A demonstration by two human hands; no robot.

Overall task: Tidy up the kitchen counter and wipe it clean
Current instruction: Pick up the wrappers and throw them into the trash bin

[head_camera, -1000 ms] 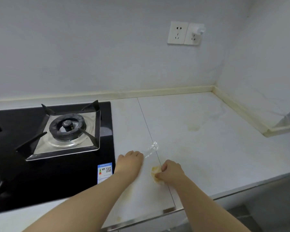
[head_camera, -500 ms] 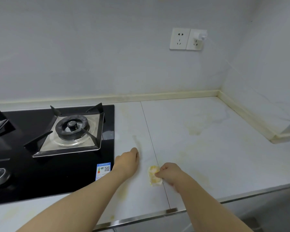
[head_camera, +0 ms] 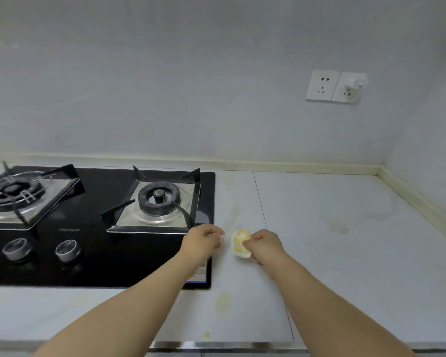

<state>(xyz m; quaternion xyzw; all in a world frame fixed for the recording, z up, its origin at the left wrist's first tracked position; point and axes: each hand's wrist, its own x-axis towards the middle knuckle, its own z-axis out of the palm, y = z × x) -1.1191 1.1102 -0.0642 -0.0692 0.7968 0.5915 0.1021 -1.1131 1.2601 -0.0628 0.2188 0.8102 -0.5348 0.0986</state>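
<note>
Head view: fingers of your right hand [head_camera: 264, 244] pinch the yellowed wipe [head_camera: 240, 244] flat on the desk [head_camera: 332, 253], at 3 o'clock of the hob [head_camera: 101, 253], apparently to scrub stains; your left hand [head_camera: 202, 240] is curled, its contents impossible to tell.

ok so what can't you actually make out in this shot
All head view:
- Whether the left hand holds anything: curled fingers hide it.
- Hob sticker: mostly behind the left forearm.
- Left burner: cut by the frame edge.
- Yellow-stained wad pinched by the right hand: material blurred.
</note>
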